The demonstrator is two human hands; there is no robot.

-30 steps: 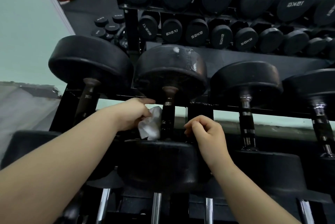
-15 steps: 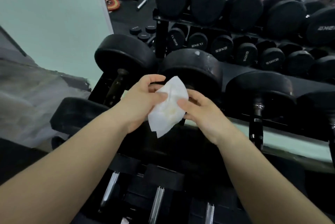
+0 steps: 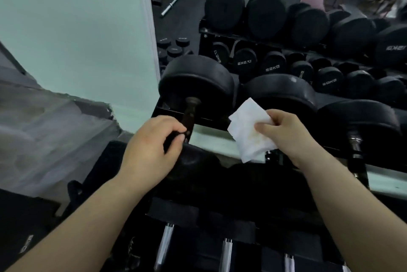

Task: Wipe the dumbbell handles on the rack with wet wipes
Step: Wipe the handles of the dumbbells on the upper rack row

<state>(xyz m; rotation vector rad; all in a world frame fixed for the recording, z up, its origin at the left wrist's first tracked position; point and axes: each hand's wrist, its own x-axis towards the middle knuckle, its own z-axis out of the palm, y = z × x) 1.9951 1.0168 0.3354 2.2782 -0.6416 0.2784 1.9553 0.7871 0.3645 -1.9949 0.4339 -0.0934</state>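
Observation:
Black dumbbells lie in a row on the black rack (image 3: pixel 199 118) in front of a mirror. My left hand (image 3: pixel 152 146) grips the lower part of the dark, rusty handle (image 3: pixel 190 113) of the leftmost dumbbell (image 3: pixel 196 80). My right hand (image 3: pixel 284 132) pinches a white wet wipe (image 3: pixel 246 126) with a yellowish stain, held in the air in front of the second dumbbell (image 3: pixel 279 93). A third dumbbell (image 3: pixel 359 121) with a chrome handle (image 3: pixel 355 146) lies to the right.
The mirror (image 3: pixel 275 29) behind the rack reflects more dumbbells and a person's hands. A pale wall (image 3: pixel 77 29) stands to the left. A lower shelf holds dumbbells with chrome handles (image 3: pixel 165 245). A barbell (image 3: pixel 176 0) lies on the floor in the reflection.
The wipe has passed from both hands to my right hand alone. My left hand has let go of it and taken hold of the leftmost dumbbell's handle. The view has shifted left.

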